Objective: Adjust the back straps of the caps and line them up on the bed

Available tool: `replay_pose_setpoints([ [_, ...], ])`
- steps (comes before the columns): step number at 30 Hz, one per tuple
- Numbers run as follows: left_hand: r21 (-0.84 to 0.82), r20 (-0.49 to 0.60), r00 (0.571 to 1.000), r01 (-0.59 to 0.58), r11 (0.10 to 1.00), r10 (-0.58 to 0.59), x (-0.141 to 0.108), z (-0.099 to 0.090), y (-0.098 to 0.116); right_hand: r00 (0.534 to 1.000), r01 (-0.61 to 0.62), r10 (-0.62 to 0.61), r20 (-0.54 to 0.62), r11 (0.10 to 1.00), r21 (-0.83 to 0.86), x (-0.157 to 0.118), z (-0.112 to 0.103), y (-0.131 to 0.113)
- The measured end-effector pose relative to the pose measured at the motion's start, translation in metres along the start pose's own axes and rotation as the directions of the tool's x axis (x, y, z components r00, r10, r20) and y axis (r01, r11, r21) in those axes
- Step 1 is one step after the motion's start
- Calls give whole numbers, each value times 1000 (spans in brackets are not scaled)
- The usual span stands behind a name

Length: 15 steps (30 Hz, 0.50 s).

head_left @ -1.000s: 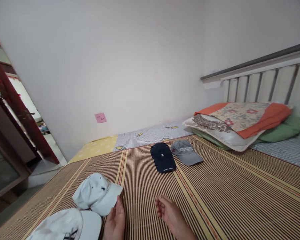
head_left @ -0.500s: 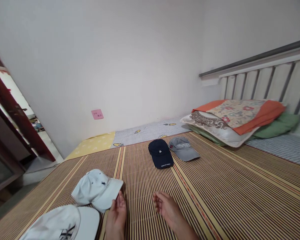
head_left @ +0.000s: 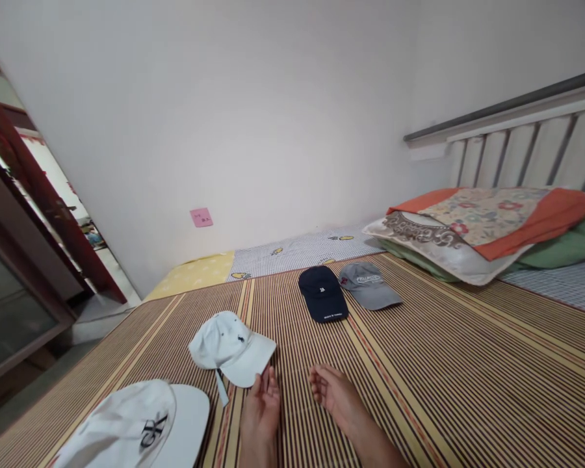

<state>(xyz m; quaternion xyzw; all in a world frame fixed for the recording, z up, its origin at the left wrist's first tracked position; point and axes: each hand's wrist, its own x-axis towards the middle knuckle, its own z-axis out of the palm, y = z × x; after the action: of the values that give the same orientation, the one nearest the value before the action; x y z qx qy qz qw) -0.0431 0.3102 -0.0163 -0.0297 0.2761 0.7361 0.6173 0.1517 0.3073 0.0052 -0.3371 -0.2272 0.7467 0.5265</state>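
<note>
A pale white cap (head_left: 227,348) with a small dark logo is tilted on the striped mat, its strap hanging at the near side. My left hand (head_left: 262,409) pinches the edge of its brim between thumb and fingers. Closer to me on the left lies a larger white cap (head_left: 127,422) with black CK letters, partly cut off by the frame. My right hand (head_left: 338,396) hovers over the mat, fingers loosely curled and holding nothing. Beyond it a navy cap (head_left: 322,296) rests beside a grey cap (head_left: 368,286), the two touching.
The striped bamboo mat (head_left: 448,377) covers the bed. Stacked pillows (head_left: 487,224) with a floral orange cover sit at the right by a white slatted headboard (head_left: 526,149). A wall rises behind, bearing a pink note (head_left: 201,218). At far left is a red-brown door (head_left: 73,240).
My left hand has drawn the pale white cap rightward and away from the CK cap; its strap now shows. The view has shifted slightly left. My right hand keeps a similar pose.
</note>
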Motion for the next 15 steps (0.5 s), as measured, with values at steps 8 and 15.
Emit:
replay_pose_setpoints([
  [8, 55, -74, 997, 17, 998, -13, -34, 27, -24, 1000, -7, 7, 2, 1000, -3, -2, -1, -3],
  [15, 99, -18, 996, 85, 991, -83, -58, 47, -38, 1000, 0, 1, -24, 998, 62, 7, -2, 3],
])
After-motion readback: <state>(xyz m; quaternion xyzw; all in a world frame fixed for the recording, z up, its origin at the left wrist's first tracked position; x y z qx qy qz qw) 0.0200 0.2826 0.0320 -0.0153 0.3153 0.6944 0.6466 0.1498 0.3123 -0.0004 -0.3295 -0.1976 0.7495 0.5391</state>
